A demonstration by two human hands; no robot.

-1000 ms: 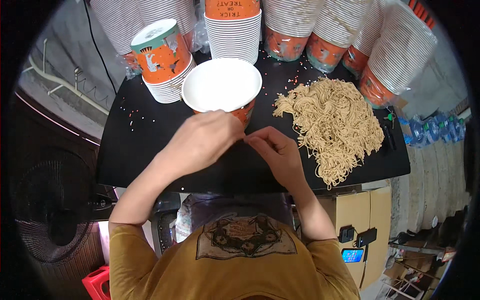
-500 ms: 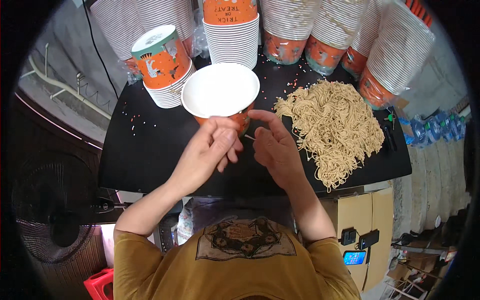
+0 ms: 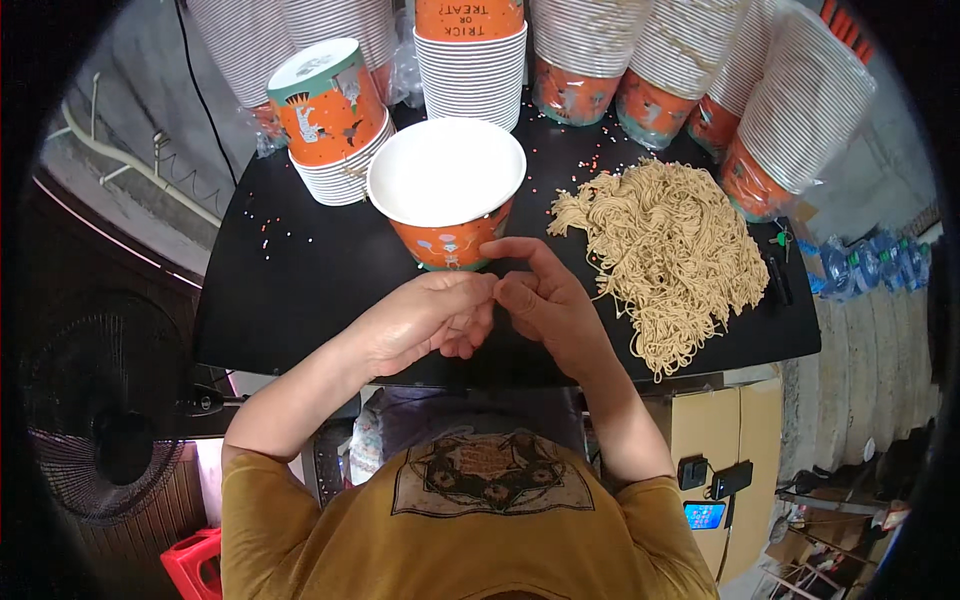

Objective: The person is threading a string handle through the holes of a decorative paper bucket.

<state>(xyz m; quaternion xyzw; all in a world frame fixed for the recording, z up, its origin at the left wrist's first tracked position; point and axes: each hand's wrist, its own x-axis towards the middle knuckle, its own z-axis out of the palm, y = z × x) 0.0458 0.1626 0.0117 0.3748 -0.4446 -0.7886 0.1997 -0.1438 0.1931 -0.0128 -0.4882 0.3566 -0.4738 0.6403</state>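
In front of the paper bucket, my left hand [image 3: 435, 318] and my right hand [image 3: 548, 312] meet at their fingertips above the black table. My left thumb and forefinger are pinched together. The right thumb presses close to them, with its forefinger raised and bent toward the bucket. Whatever sits between the fingertips is too small to make out. The orange paper bucket [image 3: 447, 243] stands upright just beyond both hands, its white inside showing. To the right of my right hand lies a large heap of tan cord pieces [image 3: 672, 262].
Upside-down buckets [image 3: 325, 120] stand at the left back, with a tall bucket stack [image 3: 470, 75] beside them. Plastic-wrapped stacks [image 3: 795, 110] line the right back. Small beads [image 3: 268, 240] dot the black table [image 3: 285, 315]. A fan [image 3: 115, 420] stands at the left.
My hands have come together at the fingertips and dropped slightly toward me. More of the bucket's orange front shows now. The view has shifted a little.
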